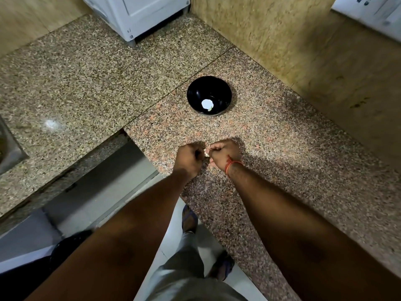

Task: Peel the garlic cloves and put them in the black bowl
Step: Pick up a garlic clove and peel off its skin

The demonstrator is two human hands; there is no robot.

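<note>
Granite counter (pixel 271 135) edge: both hands (pixel 189 158) (pixel 223 154) pinch garlic clove (pixel 206 152); black bowl (pixel 209 95) beyond.

The round black bowl (pixel 209 95) stood on the speckled granite worktop (pixel 86 83), beyond both hands. The left hand (pixel 189 157) and right hand (pixel 222 153) met with a small white garlic clove (pixel 206 152) between them. A white appliance (pixel 138 14) sat behind, far left.

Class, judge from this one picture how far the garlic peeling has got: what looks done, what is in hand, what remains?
Done: one pale peeled clove lies at the bottom of the black bowl. In hand: the left hand and right hand together pinch a small white garlic piece over the granite counter, apparently mid-peel. Left: finishing that piece and dropping it in the bowl. No other cloves are visible, so how many remain cannot be told.
</note>
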